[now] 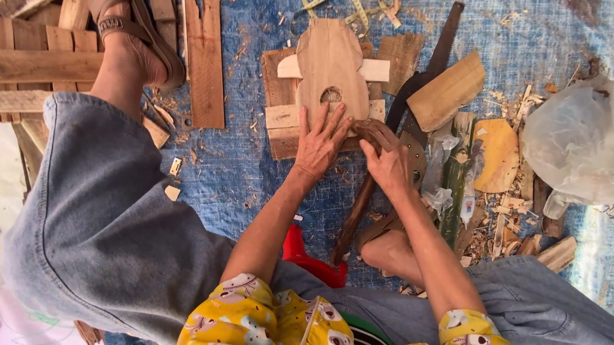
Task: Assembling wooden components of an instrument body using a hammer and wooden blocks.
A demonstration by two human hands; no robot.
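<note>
Pressing left hand (319,145) flat, fingers spread, on guitar-shaped wood piece (328,61), right hand (386,162) gripping dark tool handle (372,128), blue tarp (250,176) underneath

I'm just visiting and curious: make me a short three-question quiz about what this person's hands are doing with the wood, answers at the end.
1. True or false: the left hand lies flat, fingers spread, on the guitar-shaped wooden piece.
2. Which hand grips the dark wooden tool handle? A) left B) right C) neither
3. What covers the ground under the work?

Key
1. True. It presses the lower end, just below the round hole.
2. B. The right hand is closed around it, beside the left hand.
3. A blue tarp, littered with wood shavings and offcuts.
</note>
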